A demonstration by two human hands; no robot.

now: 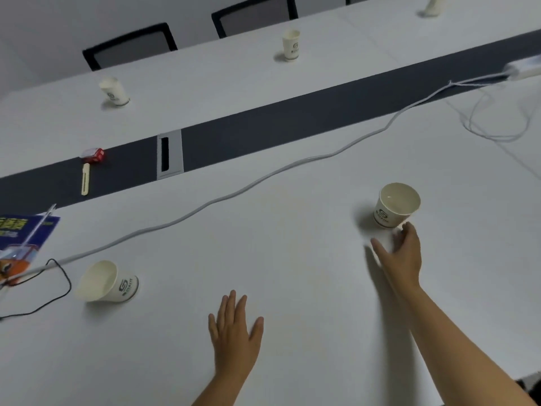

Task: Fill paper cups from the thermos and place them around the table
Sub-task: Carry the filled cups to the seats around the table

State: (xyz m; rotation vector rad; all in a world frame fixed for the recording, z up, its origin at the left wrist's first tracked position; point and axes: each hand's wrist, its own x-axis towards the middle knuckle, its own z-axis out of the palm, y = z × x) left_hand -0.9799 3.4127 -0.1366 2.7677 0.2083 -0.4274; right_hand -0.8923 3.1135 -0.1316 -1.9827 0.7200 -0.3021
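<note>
My right hand (401, 256) is spread open, fingers relaxed, gripping nothing; its fingertips sit just beside the base of the white paper cup with a dark printed logo (395, 206), and I can't tell if they touch it. That cup stands upright on the white table (292, 244), toward the right on my near half. My left hand (234, 332) is flat and open too, fingers straight, over the near middle of the table, holding nothing. A second white logo cup (106, 282) stands toward the near left of the table, well apart from both hands. A long grey cable (263, 178) snakes across the table between the two near cups and the dark grey centre strip (292, 112), running to a white power strip (524, 68) at the right edge. A thin black wire (60, 285) loops just left of the left cup. A blue printed leaflet (26, 235) lies at the left edge. On the centre strip sit a small red box (93, 155), a pale flat stick (85, 178) and a silver cable port (169, 153). Across the far half, three more white paper cups: left (114, 91), middle (291, 44), and a blurred one at the far right corner (433, 5). Two black chairs (128, 45) back the far edge.
</note>
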